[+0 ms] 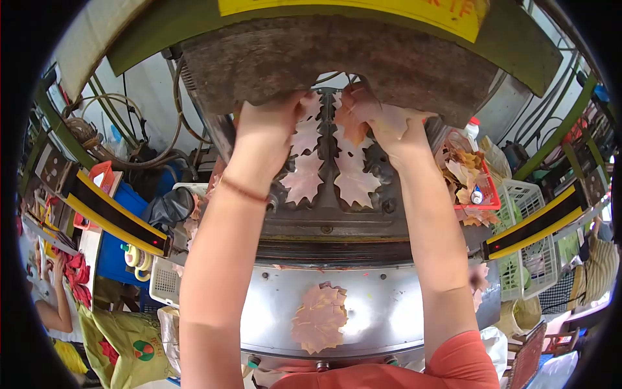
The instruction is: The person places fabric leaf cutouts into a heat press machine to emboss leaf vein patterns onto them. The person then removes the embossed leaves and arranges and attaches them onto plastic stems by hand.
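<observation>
Both arms reach under the dark upper block of a press, over a metal mold [328, 194] with leaf-shaped hollows. Pinkish artificial maple leaves lie in it in two columns, a left front leaf [302, 179] and a right front leaf [355, 178] nearest me. My left hand [275, 120] is at the left column's far end; its fingers are blurred and partly behind the block. My right hand [396, 133] is closed on artificial leaves [353, 110] above the right column's far end. A small stack of leaves [321, 318] lies on the shiny metal shelf [265, 318] before me.
The press's upper block [259, 68] hangs low over the hands. Yellow-edged black bars [120, 214] flank both sides. At right stand a red basket of leaves [461, 172] and a white crate [528, 194]. A person's arm [58, 305] shows at far left.
</observation>
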{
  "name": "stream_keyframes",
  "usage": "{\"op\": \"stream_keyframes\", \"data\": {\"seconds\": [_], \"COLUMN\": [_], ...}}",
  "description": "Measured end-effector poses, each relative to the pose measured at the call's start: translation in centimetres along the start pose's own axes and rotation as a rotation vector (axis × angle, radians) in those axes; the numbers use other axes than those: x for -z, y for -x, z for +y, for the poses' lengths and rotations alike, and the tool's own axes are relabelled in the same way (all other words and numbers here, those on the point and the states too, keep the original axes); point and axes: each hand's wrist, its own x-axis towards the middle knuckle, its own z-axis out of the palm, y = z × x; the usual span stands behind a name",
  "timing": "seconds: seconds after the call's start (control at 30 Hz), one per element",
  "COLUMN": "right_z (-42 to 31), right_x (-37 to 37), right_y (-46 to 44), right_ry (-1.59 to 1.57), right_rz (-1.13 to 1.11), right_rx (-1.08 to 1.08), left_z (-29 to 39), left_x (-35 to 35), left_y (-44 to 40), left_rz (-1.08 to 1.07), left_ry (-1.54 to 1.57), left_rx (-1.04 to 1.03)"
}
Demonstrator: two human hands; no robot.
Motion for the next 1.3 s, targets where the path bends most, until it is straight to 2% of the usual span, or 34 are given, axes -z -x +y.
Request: {"op": "stream_keyframes", "data": {"seconds": [0.03, 0.1, 0.13, 0.2, 0.3, 0.37, 0.43, 0.5, 0.53, 0.57, 0.63, 0.67, 0.7, 0.73, 0.8, 0.87, 0.93, 1.03, 1.1, 1.2, 1.3], "right_z": [0.1, 0.0, -0.1, -1.3, 0.5, 2.4, 3.5, 0.8, -0.5, 0.8, -3.4, -5.9, -7.6, -9.2, -9.3, -7.1, -4.8, -3.0, -3.0, -6.4, -5.1], "right_x": [-0.2, -0.8, -1.0, -1.3, -1.2, -0.9, -0.4, -1.6, -2.2, -2.7, -3.9, -4.3, -4.3, -3.9, -2.8, -1.3, -0.3, -0.1, 0.8, -0.1, -0.2], "right_y": [0.0, 0.2, 0.4, 0.7, 0.5, -0.1, -0.6, 0.0, 0.3, -0.1, 2.2, 4.1, 6.1, 8.5, 12.8, 17.5, 23.7, 33.4, 36.7, 38.5, 40.2], "right_ry": [-0.03, -0.061, -0.061, -0.131, -0.379, -0.407, -0.242, -0.114, -0.049, -0.873, -0.489, -0.294, -0.484, -0.674, -0.668, -0.289, -0.205, -0.593, 0.207, 0.708, 0.839], "right_rz": [-0.009, -0.019, -0.016, 0.004, 0.096, 0.033, -0.168, -0.242, -0.279, -0.134, -0.097, -0.083, -0.121, -0.158, -0.302, -0.423, -0.397, -0.1, -0.201, -0.2, -0.187], "right_rx": [0.085, 0.202, 0.232, 0.053, -0.12, -0.142, -0.112, -0.121, -0.123, -0.326, -0.039, 0.097, -0.018, -0.136, -0.228, -0.167, -0.288, -0.639, -0.364, -0.239, -0.06], "left_z": [-0.8, 1.5, 2.3, 3.4, 4.6, 2.1, 3.1, 7.5, 7.8, 7.9, 8.6, 8.2, 8.0, 8.3, 8.9, 9.1, 8.6, 7.2, 6.0, 3.9, 3.3], "left_x": [-0.4, -2.7, -3.4, -4.3, -4.1, -3.1, -2.5, -1.8, -1.5, -0.7, 1.6, 2.6, 3.5, 4.4, 5.7, 6.5, 6.8, 5.6, 5.2, 4.5, 4.1], "left_y": [-1.2, -2.7, -2.8, -3.1, -3.5, -2.5, -1.1, 1.8, 3.5, 5.6, 10.2, 12.2, 14.0, 16.2, 20.3, 23.7, 26.7, 31.3, 34.3, 37.2, 38.6], "left_rz": [-0.018, -0.062, 0.009, 0.149, 0.248, 0.06, -0.027, -0.032, -0.033, -0.034, -0.113, -0.126, -0.137, -0.132, -0.137, -0.203, -0.31, -0.308, -0.336, -0.336, -0.334], "left_ry": [-0.075, -0.123, 0.214, 0.891, 0.846, 0.287, 0.213, 0.617, 0.524, 0.433, 0.269, 0.213, 0.155, 0.113, 0.015, -0.075, -0.189, -0.385, -0.514, -0.628, -0.684], "left_rx": [-0.088, 0.034, 0.156, 0.387, 0.638, 0.255, 0.136, 0.3, 0.21, 0.123, -0.044, -0.205, -0.366, -0.368, -0.365, -0.334, -0.306, -0.168, -0.172, -0.173, -0.162]}}
